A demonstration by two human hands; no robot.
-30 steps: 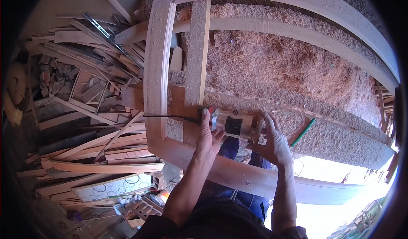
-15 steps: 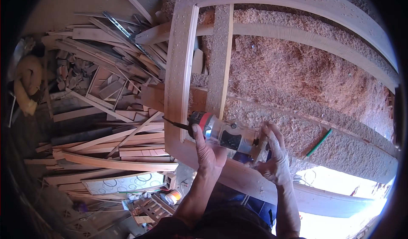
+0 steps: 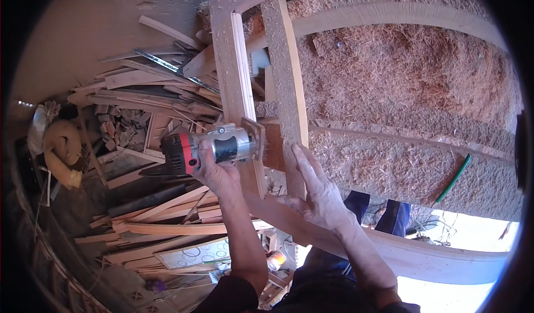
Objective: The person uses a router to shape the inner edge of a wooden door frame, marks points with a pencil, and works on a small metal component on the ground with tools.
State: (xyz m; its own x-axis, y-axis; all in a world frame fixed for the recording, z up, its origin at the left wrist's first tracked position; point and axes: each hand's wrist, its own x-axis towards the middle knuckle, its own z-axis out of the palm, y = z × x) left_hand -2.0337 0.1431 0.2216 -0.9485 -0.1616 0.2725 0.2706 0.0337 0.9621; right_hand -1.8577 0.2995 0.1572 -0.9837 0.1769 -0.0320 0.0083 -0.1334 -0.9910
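My left hand (image 3: pixel 218 171) grips a small hand-held router (image 3: pixel 208 148) with a silver body and a black and red cap, lying on its side. Its square base presses against the left rail of a pale wooden frame (image 3: pixel 233 68). My right hand (image 3: pixel 318 189) lies flat, fingers apart, on the frame's inner upright bar (image 3: pixel 288 85), just right of the router. Wood shavings coat both frame bars.
A thick bed of reddish wood shavings (image 3: pixel 411 85) covers the surface under the frame. A pile of offcut wooden strips (image 3: pixel 150 96) lies on the left. A green pencil (image 3: pixel 453 178) rests on the shavings at right. Rolled cloth (image 3: pixel 62 146) sits far left.
The view has shifted, so the frame now stands further right in the picture. The router now shows fully, turned on its side against the left rail. My right hand moved onto the inner bar.
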